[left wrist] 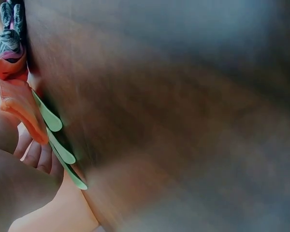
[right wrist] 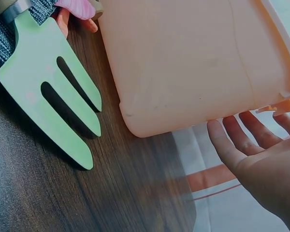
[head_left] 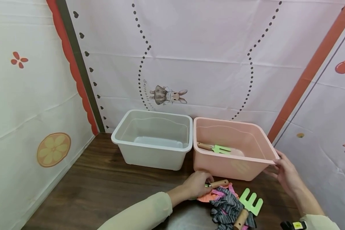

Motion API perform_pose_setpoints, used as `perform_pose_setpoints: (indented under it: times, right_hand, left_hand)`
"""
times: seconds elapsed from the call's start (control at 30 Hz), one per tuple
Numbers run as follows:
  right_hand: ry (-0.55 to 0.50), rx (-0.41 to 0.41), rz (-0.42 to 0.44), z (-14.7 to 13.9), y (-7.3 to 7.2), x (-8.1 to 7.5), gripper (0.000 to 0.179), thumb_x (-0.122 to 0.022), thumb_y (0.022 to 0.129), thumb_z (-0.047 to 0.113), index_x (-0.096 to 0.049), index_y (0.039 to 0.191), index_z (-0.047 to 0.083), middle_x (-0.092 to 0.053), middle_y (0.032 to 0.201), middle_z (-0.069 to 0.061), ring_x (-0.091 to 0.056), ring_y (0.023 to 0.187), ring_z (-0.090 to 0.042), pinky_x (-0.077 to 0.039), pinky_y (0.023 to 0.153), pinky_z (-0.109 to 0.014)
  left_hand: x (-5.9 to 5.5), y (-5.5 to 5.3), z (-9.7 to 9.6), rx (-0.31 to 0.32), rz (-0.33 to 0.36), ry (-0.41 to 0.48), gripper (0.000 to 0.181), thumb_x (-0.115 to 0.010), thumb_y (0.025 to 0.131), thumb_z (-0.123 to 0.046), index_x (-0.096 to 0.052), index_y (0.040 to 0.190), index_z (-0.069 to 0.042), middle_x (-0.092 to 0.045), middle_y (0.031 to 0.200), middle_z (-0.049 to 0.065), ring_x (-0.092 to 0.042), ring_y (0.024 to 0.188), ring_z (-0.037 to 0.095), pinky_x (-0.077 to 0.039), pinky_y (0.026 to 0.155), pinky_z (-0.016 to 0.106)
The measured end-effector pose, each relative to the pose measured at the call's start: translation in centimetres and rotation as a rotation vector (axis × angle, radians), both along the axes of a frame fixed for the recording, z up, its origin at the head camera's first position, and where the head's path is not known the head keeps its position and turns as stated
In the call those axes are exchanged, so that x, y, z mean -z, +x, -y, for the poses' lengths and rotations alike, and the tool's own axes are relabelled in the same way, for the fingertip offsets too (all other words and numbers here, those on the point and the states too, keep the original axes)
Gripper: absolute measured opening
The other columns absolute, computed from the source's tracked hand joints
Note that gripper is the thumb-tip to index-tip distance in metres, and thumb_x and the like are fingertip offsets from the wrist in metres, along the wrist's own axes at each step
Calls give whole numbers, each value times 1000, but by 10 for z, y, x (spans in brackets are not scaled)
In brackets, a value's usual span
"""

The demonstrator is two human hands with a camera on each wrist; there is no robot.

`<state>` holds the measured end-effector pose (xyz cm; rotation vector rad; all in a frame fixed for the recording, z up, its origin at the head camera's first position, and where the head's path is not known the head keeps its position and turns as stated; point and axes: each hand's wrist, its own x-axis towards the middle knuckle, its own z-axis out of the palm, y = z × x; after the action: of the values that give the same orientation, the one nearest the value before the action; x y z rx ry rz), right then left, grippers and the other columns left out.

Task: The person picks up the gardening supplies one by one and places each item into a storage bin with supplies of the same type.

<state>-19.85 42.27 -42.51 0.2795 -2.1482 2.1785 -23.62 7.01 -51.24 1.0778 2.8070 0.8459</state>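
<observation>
My left hand (head_left: pixel 196 185) grips a garden fork at the front of the pink bin (head_left: pixel 233 167). Its wooden handle (head_left: pixel 219 183) sticks out to the right, and its green tines (left wrist: pixel 63 151) show beside orange fabric (left wrist: pixel 20 99) in the left wrist view. Striped dark gloves (head_left: pixel 227 204) with pink parts lie to the right of this hand. A second green fork (head_left: pixel 251 201) rests on them, tines pointing away. My right hand (head_left: pixel 287 174) touches the pink bin's right end near the rim, with fingers extended in the right wrist view.
A grey-white bin (head_left: pixel 152 158) stands left of the pink one on the dark wooden table (head_left: pixel 103 185). Another green fork (head_left: pixel 221 149) with a wooden handle lies inside the pink bin. Printed cloth walls (head_left: pixel 201 83) close off the back and both sides.
</observation>
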Motion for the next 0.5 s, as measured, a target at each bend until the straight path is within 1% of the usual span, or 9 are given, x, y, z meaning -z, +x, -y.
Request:
perform_pose_setpoints:
  times: [0.13,0.3,0.4,0.5]
  right_hand:
    - [20,9,2,-2,0,1,41,-37,115,17,-36,155,25,-63,133,18,-68,109,-3,-63,84,-30]
    - [23,25,23,-4,1,2,40,-37,115,17,-37,154,26,-64,131,20,-68,107,-2,-64,83,-30]
    - [16,40,31,-3,0,2,40,-38,115,17,-38,153,26,-65,129,20,-68,106,-2,-64,82,-30]
    - [29,45,30,-2,-1,2,43,-38,115,17,-34,157,23,-63,131,21,-67,108,0,-64,82,-30]
  left_hand:
    - [-3,-1,-2,3,21,-14,16,-88,87,-24,-74,96,-22,-64,85,-18,-56,78,-4,-49,70,14]
    - [-5,1,-3,-1,41,-21,15,-89,87,-23,-75,93,-22,-63,82,-18,-55,74,-3,-49,67,15]
    - [-5,2,-4,-5,22,-35,15,-89,87,-24,-77,95,-21,-63,81,-17,-55,74,-2,-48,67,15]
    - [-5,2,-4,-16,4,-52,16,-89,87,-25,-77,97,-21,-63,82,-17,-55,75,-2,-48,67,16]
